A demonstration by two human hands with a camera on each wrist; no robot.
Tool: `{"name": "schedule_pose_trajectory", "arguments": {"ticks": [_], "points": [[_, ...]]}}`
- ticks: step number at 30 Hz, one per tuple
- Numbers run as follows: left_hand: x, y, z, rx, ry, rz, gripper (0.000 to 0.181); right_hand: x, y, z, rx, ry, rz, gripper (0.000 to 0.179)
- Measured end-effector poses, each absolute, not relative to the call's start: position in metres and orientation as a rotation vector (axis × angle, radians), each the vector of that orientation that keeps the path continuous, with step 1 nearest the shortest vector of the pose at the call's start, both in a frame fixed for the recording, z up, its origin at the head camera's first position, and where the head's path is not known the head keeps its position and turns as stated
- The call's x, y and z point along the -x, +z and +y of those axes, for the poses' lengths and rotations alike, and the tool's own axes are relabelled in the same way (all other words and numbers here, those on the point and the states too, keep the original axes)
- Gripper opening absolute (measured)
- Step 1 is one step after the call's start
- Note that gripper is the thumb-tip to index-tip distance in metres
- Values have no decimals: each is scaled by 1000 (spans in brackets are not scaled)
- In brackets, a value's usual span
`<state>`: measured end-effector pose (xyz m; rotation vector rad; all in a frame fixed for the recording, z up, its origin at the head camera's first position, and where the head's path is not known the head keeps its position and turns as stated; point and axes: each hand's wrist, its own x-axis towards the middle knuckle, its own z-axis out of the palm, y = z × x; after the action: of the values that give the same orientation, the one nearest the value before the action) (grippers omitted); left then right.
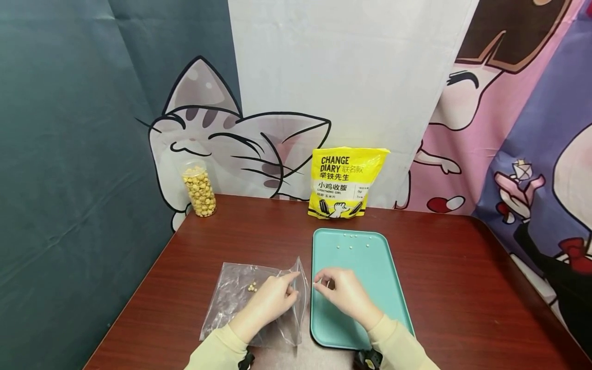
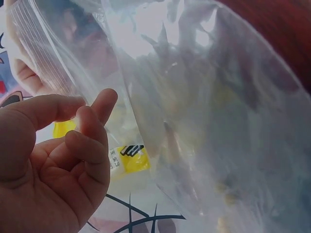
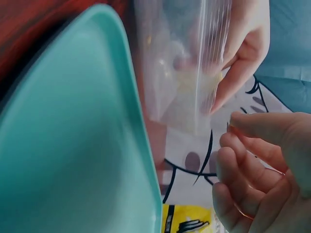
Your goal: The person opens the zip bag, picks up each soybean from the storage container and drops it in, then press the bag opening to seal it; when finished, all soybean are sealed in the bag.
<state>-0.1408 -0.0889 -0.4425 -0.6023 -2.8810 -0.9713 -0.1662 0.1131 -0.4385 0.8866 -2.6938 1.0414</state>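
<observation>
A clear zip-top plastic bag lies on the table with several small yellowish balls inside. At its raised mouth, my left hand holds the film, index finger extended along the opening. The left wrist view shows that hand with thumb and index finger close together beside the bag. Over the left edge of a teal tray, my right hand pinches a tiny pale ball between thumb and index finger, mostly hidden by the fingertips. Several small pale balls sit at the tray's far end.
At the table's back left stands a clear jar full of yellow balls. A yellow snack pouch stands upright behind the tray. Printed cloth hangs along the back and sides of the brown table.
</observation>
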Motion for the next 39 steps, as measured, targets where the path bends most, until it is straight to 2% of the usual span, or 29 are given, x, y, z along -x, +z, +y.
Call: {"name": "schedule_pose_trajectory", "arguments": {"ticks": [24, 39], "points": [[139, -441, -87, 631, -916, -2852, 41, 161, -444, 100, -982, 1069, -2706, 3], [139, -441, -85, 616, -963, -2882, 42, 172, -445, 118, -835, 1115, -2699, 8]]}}
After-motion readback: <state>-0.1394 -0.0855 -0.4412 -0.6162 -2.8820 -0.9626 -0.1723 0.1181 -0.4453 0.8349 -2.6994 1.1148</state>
